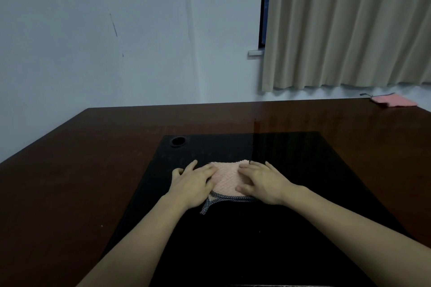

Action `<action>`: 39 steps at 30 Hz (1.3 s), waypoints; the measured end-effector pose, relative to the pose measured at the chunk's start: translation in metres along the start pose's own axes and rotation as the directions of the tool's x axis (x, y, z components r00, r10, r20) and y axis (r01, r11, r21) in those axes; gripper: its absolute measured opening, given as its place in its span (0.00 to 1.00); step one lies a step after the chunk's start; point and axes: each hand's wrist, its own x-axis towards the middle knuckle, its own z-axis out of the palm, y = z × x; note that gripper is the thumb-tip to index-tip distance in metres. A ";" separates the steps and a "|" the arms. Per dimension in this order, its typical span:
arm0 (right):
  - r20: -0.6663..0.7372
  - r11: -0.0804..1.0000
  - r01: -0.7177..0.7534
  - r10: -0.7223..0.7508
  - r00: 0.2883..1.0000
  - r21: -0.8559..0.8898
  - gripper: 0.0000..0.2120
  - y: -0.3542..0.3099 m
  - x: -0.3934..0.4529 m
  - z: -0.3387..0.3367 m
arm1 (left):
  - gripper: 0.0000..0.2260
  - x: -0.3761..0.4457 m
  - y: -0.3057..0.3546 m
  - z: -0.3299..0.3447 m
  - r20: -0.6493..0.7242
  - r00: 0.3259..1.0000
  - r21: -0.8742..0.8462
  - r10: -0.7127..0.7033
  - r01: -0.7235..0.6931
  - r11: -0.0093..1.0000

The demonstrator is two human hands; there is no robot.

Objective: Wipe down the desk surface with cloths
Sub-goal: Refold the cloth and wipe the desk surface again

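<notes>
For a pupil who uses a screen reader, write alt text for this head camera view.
Both hands, left hand and right hand, press flat on a pink waffle-textured cloth lying on the black glossy panel of a dark brown wooden desk. A second pink cloth lies at the far right edge.

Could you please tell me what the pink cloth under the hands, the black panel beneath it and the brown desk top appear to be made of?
Pink cloth: soft textile, probably microfibre, judging by its waffle-like nap; dark speckled woven edging.
Black panel: smooth and glossy, perhaps glass or lacquer, since it mirrors the curtain faintly.
Brown desk top: looks like polished wood or veneer, with a reddish sheen.
</notes>
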 end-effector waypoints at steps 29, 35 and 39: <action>0.073 0.965 -0.263 0.263 0.962 -0.004 0.28 0.008 0.032 0.010 | 0.24 0.001 -0.002 -0.019 -0.013 1.000 -0.075 0.017 -0.018 0.997; 0.035 0.955 -0.295 0.295 0.955 -0.004 0.26 0.073 0.024 -0.002 | 0.24 0.031 0.018 -0.012 0.013 0.998 -0.089 0.055 -0.053 0.995; 0.025 0.952 -0.306 0.306 0.952 -0.028 0.26 0.109 0.036 -0.011 | 0.24 0.062 0.032 -0.009 0.009 0.996 -0.088 0.092 -0.091 0.992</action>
